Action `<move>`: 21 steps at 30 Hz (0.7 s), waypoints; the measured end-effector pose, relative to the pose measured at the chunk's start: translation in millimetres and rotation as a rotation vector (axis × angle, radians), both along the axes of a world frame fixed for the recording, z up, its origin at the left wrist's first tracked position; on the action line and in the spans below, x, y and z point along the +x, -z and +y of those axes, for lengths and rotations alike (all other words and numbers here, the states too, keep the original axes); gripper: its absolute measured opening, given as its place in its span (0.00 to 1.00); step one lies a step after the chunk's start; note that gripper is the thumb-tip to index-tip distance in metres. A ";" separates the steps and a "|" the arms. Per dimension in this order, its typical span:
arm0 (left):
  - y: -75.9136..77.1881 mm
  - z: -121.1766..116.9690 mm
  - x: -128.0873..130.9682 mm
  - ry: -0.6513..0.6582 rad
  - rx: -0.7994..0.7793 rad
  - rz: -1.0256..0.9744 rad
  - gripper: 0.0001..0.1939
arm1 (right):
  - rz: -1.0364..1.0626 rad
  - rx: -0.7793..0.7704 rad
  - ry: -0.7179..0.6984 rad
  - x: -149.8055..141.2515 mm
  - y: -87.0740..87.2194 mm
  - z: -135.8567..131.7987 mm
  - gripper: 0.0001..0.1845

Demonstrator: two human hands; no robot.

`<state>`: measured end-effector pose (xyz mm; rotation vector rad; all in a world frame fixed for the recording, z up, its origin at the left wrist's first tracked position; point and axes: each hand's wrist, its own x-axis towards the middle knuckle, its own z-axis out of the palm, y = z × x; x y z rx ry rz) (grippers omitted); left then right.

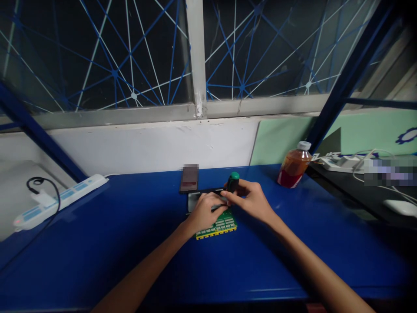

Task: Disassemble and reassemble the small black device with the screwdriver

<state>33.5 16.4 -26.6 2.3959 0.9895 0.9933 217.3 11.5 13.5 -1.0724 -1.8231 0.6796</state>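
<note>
A screwdriver (233,182) with a green-capped dark handle stands nearly upright in my right hand (252,199), its fingers closed round the handle. Its tip goes down beside the fingers of my left hand (206,210). That hand lies bent over a grey panel with a dark frame (193,201), its thumb and forefinger close together near the screwdriver's tip. Whether a screw is between them is too small to tell. On the near side of the panel is a green circuit board (224,222) with rows of pale parts and a yellow front edge, partly hidden by my left hand.
Behind the panel lies a phone (189,179) on the blue table (130,243). A bottle of amber drink (295,165) stands at the back right. To the left is a white power strip (70,198) with a black cable. A white mouse (400,207) sits on a dark surface at right.
</note>
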 end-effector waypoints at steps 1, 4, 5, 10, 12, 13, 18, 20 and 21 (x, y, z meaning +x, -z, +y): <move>-0.2 0.2 0.1 0.000 0.000 0.001 0.07 | 0.000 0.005 0.009 0.1 0.3 0.3 0.14; -2.9 -0.2 -0.3 0.010 0.004 0.025 0.08 | 0.003 0.013 0.035 0.3 0.9 0.9 0.15; -4.3 -0.7 -0.8 0.020 0.005 0.042 0.08 | 0.007 0.012 0.041 0.3 0.8 1.0 0.15; -9.4 -3.1 -4.2 0.039 0.000 0.139 0.09 | 0.078 -0.024 0.041 0.9 -1.8 -1.0 0.15; -9.4 -3.4 -4.7 0.032 -0.004 0.154 0.07 | 0.110 -0.037 0.031 1.1 -3.0 -2.1 0.15; -9.0 -3.3 -4.6 0.030 -0.005 0.154 0.07 | 0.122 -0.039 0.030 1.0 -3.5 -2.5 0.15; -5.5 -0.7 -3.5 0.021 -0.006 0.097 0.06 | 0.166 -0.028 0.041 0.4 -5.7 -2.9 0.15; -4.3 0.5 -4.4 0.017 -0.004 0.071 0.06 | 0.193 -0.013 0.062 1.4 -7.6 -2.2 0.14; -4.3 1.1 -5.1 0.012 -0.003 0.059 0.06 | 0.212 -0.002 0.080 2.8 -8.8 -1.5 0.14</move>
